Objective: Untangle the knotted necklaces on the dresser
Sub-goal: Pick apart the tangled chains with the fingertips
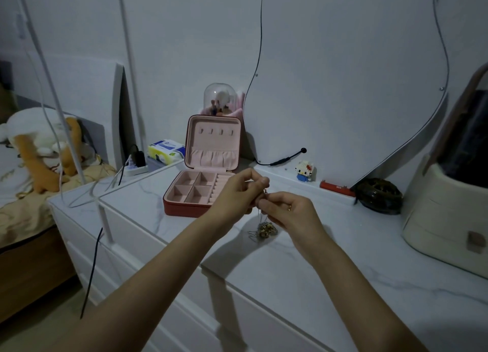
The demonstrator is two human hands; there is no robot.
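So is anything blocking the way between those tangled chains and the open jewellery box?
Nothing visible does. Both hands, left and right, pinch the thin knotted metal necklaces, whose clump hangs down to the white marble-look dresser top. The open red jewellery box with pink lining sits just behind, with only bare surface between.

The desk (303,267) has bare marble surface in front, below both hands (264,201), so there is free room to lower them. On the left the open jewelry box (200,190) stands close (its lid upright). Behind are the small block figure (304,170), the red tube (336,188) and the dark round basket (379,195). The cream organizer (446,214) blocks the right side.
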